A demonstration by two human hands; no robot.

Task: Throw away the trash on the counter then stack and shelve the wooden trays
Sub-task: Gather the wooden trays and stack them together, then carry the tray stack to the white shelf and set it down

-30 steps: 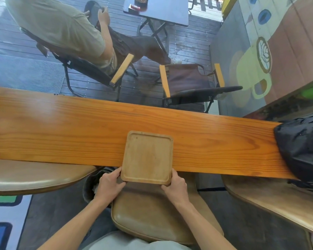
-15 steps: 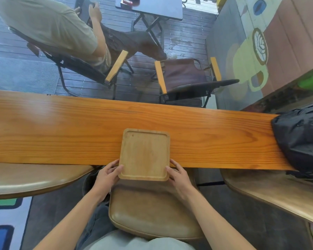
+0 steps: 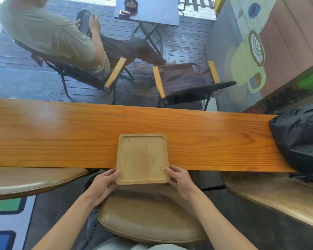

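Observation:
A square wooden tray (image 3: 142,158) with a raised rim lies on the long orange wooden counter (image 3: 61,136), its near edge hanging over the counter's front. My left hand (image 3: 102,184) grips the tray's near left corner, and my right hand (image 3: 181,179) grips its near right corner. The tray holds nothing. Whether another tray lies under it I cannot tell. No trash shows on the counter.
A black bag (image 3: 302,139) rests on the counter's right end. Tan padded stools stand below the counter: one under my hands (image 3: 148,219), one at left (image 3: 25,179), one at right (image 3: 278,197). Beyond the counter a person sits in a folding chair (image 3: 76,76), beside a second folding chair (image 3: 184,82).
Half a second ago my fingers were spread loose at the tray's near corners; now both hands grip them. The tray stays at the counter's front edge. The view tilted slightly.

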